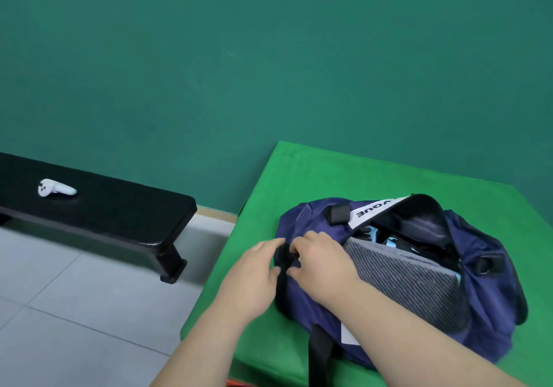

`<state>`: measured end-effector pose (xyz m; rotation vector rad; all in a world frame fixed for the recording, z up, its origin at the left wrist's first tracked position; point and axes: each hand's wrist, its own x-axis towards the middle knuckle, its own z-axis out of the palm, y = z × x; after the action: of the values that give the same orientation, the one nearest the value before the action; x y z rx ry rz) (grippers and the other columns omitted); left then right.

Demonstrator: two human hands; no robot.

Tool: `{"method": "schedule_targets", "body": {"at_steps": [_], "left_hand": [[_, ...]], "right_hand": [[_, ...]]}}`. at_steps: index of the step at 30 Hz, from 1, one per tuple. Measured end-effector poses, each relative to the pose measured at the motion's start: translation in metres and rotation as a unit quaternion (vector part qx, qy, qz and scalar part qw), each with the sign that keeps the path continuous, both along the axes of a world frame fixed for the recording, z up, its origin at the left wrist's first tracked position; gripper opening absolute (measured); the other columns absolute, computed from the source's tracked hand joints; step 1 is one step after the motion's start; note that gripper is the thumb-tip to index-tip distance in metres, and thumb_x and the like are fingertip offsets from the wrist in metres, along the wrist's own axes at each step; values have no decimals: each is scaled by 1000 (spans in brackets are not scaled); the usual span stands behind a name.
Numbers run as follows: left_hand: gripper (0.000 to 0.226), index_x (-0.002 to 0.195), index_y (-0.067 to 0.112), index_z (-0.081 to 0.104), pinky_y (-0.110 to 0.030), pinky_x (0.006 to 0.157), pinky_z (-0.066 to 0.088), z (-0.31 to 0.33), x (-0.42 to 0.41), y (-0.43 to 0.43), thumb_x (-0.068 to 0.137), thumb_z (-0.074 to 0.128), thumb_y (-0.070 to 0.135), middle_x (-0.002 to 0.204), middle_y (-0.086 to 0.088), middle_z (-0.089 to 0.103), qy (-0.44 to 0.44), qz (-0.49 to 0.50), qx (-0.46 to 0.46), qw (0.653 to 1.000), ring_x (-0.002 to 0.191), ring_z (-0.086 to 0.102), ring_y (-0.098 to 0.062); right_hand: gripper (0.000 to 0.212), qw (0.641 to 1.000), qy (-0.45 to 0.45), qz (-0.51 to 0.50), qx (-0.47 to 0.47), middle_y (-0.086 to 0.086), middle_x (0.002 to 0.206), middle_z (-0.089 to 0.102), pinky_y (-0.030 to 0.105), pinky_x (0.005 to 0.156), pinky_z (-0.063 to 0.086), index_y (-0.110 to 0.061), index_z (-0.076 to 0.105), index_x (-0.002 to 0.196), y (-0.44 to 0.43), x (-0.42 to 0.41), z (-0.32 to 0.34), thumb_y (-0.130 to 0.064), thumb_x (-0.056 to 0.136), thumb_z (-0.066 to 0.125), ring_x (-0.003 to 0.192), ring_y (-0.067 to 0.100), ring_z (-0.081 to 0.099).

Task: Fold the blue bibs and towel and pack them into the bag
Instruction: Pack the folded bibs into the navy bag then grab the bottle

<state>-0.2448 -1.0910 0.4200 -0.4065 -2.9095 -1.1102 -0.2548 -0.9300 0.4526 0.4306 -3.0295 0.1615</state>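
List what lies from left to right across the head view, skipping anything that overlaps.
white controller → left hand → right hand → grey towel, which sits inside the bag

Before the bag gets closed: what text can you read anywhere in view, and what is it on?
"VOGUE": black letters, upside down to the camera, on the white band of the navy fabric duffel bag.
No marks are readable on the white handheld controller on the black bench.
No other text.

Sheeny cloth bag [302, 303] (glossy bench [125, 207])
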Motion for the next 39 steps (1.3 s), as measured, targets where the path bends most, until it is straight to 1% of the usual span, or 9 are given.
{"method": "schedule_targets", "body": {"at_steps": [3, 8, 12, 15, 18, 21, 24, 28, 39], "left_hand": [[59, 143, 39, 45, -30, 106, 41, -3, -13, 4, 92, 59, 12, 138, 15, 53, -8, -32, 33, 999, 126, 50, -9], [50, 134, 36, 56, -26, 105, 41, -13, -29, 1, 93, 59, 9, 129, 15, 58, 1, -38, 54, 998, 118, 54, -7], [42, 123, 36, 64, -15, 91, 42, -14, -34, -2, 91, 65, 9, 111, 15, 64, -27, -38, 72, 996, 97, 58, -2], [40, 110, 40, 65, -9, 75, 40, -14, -36, -4, 89, 65, 6, 89, 17, 64, -52, -31, 86, 994, 78, 58, 2], [39, 111, 38, 65, -5, 67, 37, -12, -35, -5, 90, 64, 6, 81, 19, 59, -62, -19, 89, 994, 71, 56, 3], [36, 114, 38, 65, -8, 60, 36, -11, -33, -4, 91, 65, 11, 71, 15, 55, -68, -7, 83, 994, 61, 52, 4], [33, 114, 40, 62, -11, 69, 41, -7, -30, 0, 91, 67, 17, 84, 14, 63, -63, -7, 68, 996, 76, 57, 1], [30, 113, 36, 62, -22, 88, 47, -2, -27, 6, 88, 71, 21, 96, 20, 63, -49, -4, 74, 996, 95, 61, -3], [19, 105, 30, 59, -26, 77, 41, 28, -18, 5, 96, 57, 14, 96, 14, 59, 14, 53, 53, 997, 90, 55, -12]], "right_hand": [[25, 1000, 13, 22, 13, 3, 101, 60, 43, 84, 45, -22, 63, 107, 2, -6, -5, -33, 85, 64, 96, 29, 55], [16, 994, 57, 87, 40, -3, 73, 56, 39, 55, 49, -25, 62, 88, 6, -11, -16, -26, 76, 71, 64, 24, 55], [12, 992, 36, 114, 44, -5, 81, 59, 39, 65, 46, -28, 62, 98, 7, -12, -16, -30, 86, 59, 73, 22, 55], [27, 992, 24, 96, 78, -1, 91, 64, 42, 76, 45, -24, 62, 102, -1, -8, -10, -40, 83, 53, 86, 26, 58], [41, 994, 8, 74, 74, 0, 86, 63, 42, 77, 44, -23, 63, 91, -7, -6, -8, -59, 76, 49, 85, 26, 57], [32, 997, -26, 57, 49, 2, 99, 64, 41, 86, 44, -21, 64, 99, -5, -4, -9, -50, 89, 55, 96, 26, 55], [15, 997, -42, 38, -49, -3, 100, 60, 33, 89, 42, -21, 63, 104, -1, -2, -8, -31, 94, 58, 101, 21, 54], [12, 986, -58, -34, -153, -15, 83, 54, 26, 76, 43, -26, 58, 102, 2, 3, 3, -20, 91, 59, 82, 9, 52], [17, 974, -41, -116, -190, -11, 78, 61, 33, 76, 49, -29, 52, 90, 19, 23, 45, -13, 89, 58, 78, 9, 57]]}}
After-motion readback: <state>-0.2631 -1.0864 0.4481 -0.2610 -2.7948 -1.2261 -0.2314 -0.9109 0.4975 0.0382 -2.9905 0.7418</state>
